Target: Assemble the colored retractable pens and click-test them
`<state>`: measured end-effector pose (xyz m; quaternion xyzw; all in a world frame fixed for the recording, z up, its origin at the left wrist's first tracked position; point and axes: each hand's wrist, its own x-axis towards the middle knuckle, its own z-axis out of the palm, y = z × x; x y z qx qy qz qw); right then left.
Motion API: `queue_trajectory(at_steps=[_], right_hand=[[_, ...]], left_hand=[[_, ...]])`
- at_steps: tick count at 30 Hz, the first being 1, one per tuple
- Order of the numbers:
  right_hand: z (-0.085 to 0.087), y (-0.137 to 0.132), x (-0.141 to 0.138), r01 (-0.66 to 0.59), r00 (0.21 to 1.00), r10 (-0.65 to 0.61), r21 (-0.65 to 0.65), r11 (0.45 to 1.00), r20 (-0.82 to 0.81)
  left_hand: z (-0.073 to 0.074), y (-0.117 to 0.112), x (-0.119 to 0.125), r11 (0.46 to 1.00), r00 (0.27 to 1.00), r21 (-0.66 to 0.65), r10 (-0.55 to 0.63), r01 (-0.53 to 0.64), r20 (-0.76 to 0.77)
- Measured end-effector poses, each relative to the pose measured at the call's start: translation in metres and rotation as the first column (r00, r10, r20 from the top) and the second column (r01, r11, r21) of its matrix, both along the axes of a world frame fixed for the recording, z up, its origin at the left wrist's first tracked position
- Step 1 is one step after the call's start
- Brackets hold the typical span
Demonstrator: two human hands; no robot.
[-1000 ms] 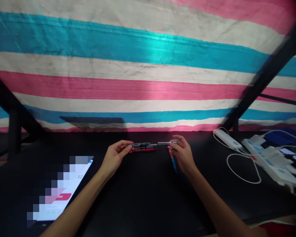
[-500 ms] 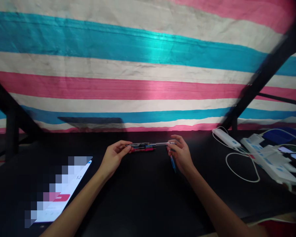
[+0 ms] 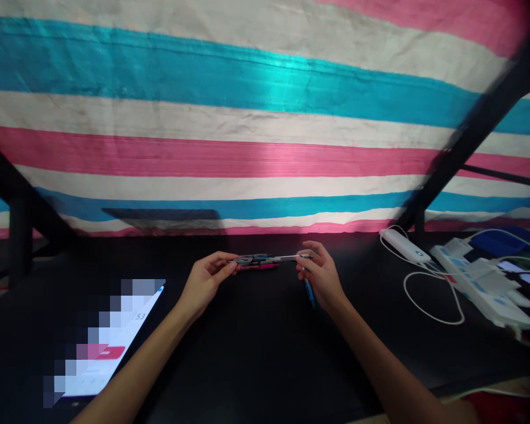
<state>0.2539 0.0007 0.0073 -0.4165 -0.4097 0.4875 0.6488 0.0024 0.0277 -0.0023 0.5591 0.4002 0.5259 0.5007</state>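
My left hand (image 3: 205,281) pinches the left end of a dark pen barrel (image 3: 254,259) held level above the black table (image 3: 256,341). My right hand (image 3: 320,277) is closed on a thin grey refill (image 3: 291,257) whose left end sits inside the barrel. The same hand also keeps a blue pen (image 3: 310,292) tucked against its palm, pointing down. A pink pen (image 3: 260,267) lies on the table just under the barrel.
A lit tablet (image 3: 106,347) lies at the left front. At the right are a white power strip (image 3: 481,285) with plugs, a white power bank (image 3: 404,246) and looping white cables (image 3: 433,300). A striped cloth (image 3: 247,118) hangs behind the table.
My right hand has moved left, sliding the grey refill further into the barrel. The left hand has stayed in place.
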Motion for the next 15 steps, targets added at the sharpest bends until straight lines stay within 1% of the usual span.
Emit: queue_trajectory(at_steps=[3,6,8,11,15], right_hand=[[0.001,-0.002,-0.002,-0.059,0.997,0.059,0.001,0.998,0.052],[0.003,-0.004,-0.004,-0.116,0.982,0.113,0.011,0.993,0.153],[0.004,-0.005,-0.004,-0.114,0.972,0.108,0.018,0.993,0.209],[0.003,-0.005,-0.003,-0.081,0.965,0.076,0.008,0.997,0.249],[0.0,-0.003,-0.002,-0.079,0.952,0.099,-0.08,0.994,0.289]], left_hand=[[0.001,-0.004,0.006,0.999,0.999,-0.014,-0.034,0.034,-0.012],[0.002,-0.009,0.011,0.996,0.996,-0.022,-0.084,0.084,-0.035],[0.001,-0.01,0.013,0.994,0.992,-0.02,-0.11,0.109,-0.065],[0.0,-0.01,0.013,0.992,0.987,-0.008,-0.123,0.123,-0.103],[0.0,-0.01,0.011,0.995,0.982,0.015,-0.099,0.103,-0.16]])
